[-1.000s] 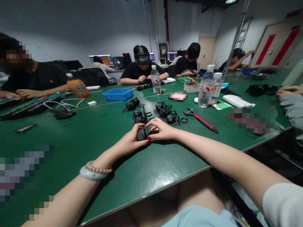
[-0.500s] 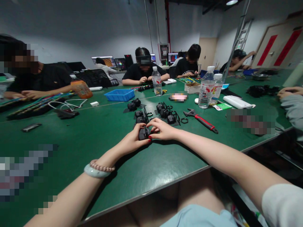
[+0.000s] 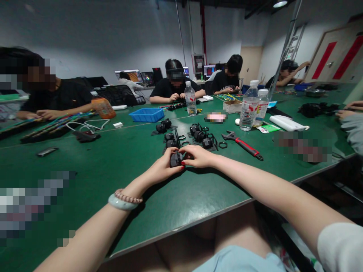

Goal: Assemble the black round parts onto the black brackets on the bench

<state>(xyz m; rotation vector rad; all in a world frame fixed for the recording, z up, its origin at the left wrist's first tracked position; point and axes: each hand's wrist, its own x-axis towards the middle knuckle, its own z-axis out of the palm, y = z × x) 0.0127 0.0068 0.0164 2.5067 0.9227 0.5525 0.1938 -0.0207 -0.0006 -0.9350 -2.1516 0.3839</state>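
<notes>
Your left hand (image 3: 163, 166) and right hand (image 3: 200, 156) met over a small black fitting (image 3: 176, 159) toward the near edge of a broad green surface (image 3: 119, 160), each grip clamped on the piece, the left from 8 o'clock and the right from 3. With that piece as the dial's center and 12 straight ahead of you, other black fittings (image 3: 200, 136) lay in two groups at 12 and 1, while a loose black nut (image 3: 222, 145) and a red-and-black adjustable wrench (image 3: 246, 146) rested at 2. Farther across the surface, a transparent bottle (image 3: 190, 102) stood at 12, a pair of labeled bottles (image 3: 248, 111) at 1, a blue tray (image 3: 146, 115) at 11, and a bottle of orange liquid (image 3: 104, 108) near bundled colored cables (image 3: 61, 126) at 10. Co-workers in black shirts (image 3: 159, 91) sat at 10, 12 and 1. Behind them, lit monitors (image 3: 132, 76) glowed at 11 before a gray wall (image 3: 99, 37); at 2, a ladder (image 3: 295, 42) stood near pale doors (image 3: 330, 56) hung with red strips, under a ceiling lamp (image 3: 280, 4) at 1.
</notes>
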